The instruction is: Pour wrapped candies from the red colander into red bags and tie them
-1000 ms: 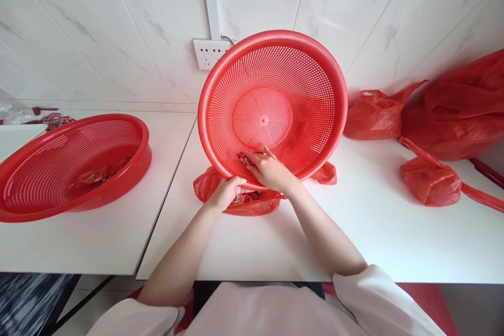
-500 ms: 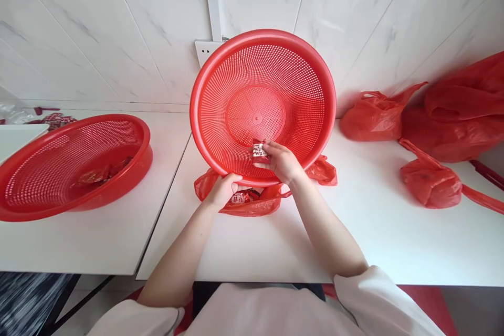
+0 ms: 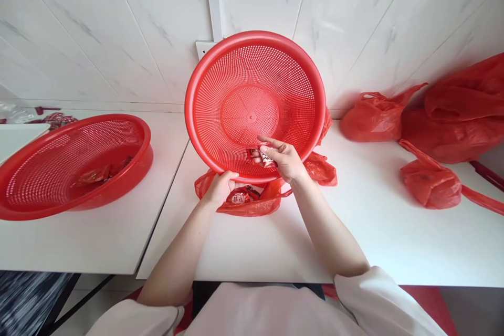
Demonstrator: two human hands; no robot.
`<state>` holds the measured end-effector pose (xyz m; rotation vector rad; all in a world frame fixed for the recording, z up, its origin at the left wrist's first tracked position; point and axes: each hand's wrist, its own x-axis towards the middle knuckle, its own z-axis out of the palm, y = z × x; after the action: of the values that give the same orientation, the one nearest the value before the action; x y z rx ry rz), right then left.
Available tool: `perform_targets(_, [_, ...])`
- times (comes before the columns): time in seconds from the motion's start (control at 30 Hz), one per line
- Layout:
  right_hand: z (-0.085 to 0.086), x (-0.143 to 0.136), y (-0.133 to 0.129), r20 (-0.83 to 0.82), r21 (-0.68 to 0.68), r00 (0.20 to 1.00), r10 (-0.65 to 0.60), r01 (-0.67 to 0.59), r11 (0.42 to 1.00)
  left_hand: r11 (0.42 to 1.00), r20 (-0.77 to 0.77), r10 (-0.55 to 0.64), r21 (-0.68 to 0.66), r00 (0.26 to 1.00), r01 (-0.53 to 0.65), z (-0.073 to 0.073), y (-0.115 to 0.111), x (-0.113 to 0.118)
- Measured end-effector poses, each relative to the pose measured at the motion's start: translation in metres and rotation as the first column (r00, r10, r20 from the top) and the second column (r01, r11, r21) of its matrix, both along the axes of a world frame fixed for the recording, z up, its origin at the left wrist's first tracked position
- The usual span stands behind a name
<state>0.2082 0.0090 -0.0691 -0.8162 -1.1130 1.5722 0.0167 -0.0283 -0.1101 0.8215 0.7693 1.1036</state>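
A round red mesh basket [image 3: 252, 115] is tilted up, its opening facing me. My left hand [image 3: 221, 189] grips its lower rim. Inside the lower part of the basket, my right hand [image 3: 284, 160] is closed on small red-and-white packets [image 3: 268, 157]. Below the rim lies an open red plastic bag [image 3: 255, 207] with wrapped packets [image 3: 241, 197] showing in it.
On the left, another red basket [image 3: 147, 152] leans with several packets [image 3: 104, 172] inside. Tied red bags [image 3: 370, 118] stand at the right by the tiled wall, a smaller one [image 3: 432, 184] nearer me. A wall socket [image 3: 202, 48] is partly behind the tilted basket.
The tilted basket has shifted slightly left, uncovering more red bag behind its right side. My right hand has turned around the packets, its fingers more spread. My left hand moved slightly left with the rim.
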Motion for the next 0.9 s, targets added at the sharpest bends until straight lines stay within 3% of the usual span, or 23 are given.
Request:
perform_targets(0.23, [0.011, 0.0, -0.011, 0.334, 0.042, 0.942, 0.031, -0.048, 0.998, 0.991, 0.029, 0.13, 0.013, 0.991, -0.13, 0.008, 0.004, -0.009])
perform_targets(0.33, [0.017, 0.004, -0.016, 0.436, 0.062, 0.889, 0.139, -0.184, 0.981, 0.985, 0.049, 0.167, 0.031, 0.985, -0.168, 0.009, 0.007, -0.016])
perform_targets(0.4, [0.018, 0.006, -0.018, 0.521, 0.027, 0.816, 0.25, -0.308, 0.951, 0.981, 0.07, 0.182, 0.054, 0.981, -0.185, 0.008, 0.01, -0.02])
perform_targets(0.53, [0.009, 0.003, -0.019, 0.707, -0.094, 0.589, 0.39, -0.469, 0.878, 0.958, 0.088, 0.259, 0.107, 0.962, -0.268, 0.008, 0.014, -0.028])
perform_targets(0.6, [0.0, -0.003, -0.018, 0.764, -0.093, 0.528, 0.37, -0.477, 0.874, 0.944, 0.086, 0.299, 0.117, 0.95, -0.308, 0.01, 0.015, -0.03])
perform_targets(0.7, [-0.016, -0.012, -0.013, 0.79, -0.055, 0.519, 0.326, -0.469, 0.881, 0.937, 0.081, 0.316, 0.127, 0.945, -0.325, 0.012, 0.015, -0.031])
perform_targets(0.8, [-0.025, -0.014, -0.006, 0.883, 0.041, 0.448, 0.141, -0.374, 0.927, 0.939, 0.091, 0.313, 0.122, 0.945, -0.322, 0.013, 0.015, -0.031])
perform_targets(0.9, [-0.024, -0.009, -0.002, 0.925, 0.154, 0.377, -0.038, -0.282, 0.947, 0.944, 0.083, 0.304, 0.108, 0.949, -0.312, 0.011, 0.015, -0.029])
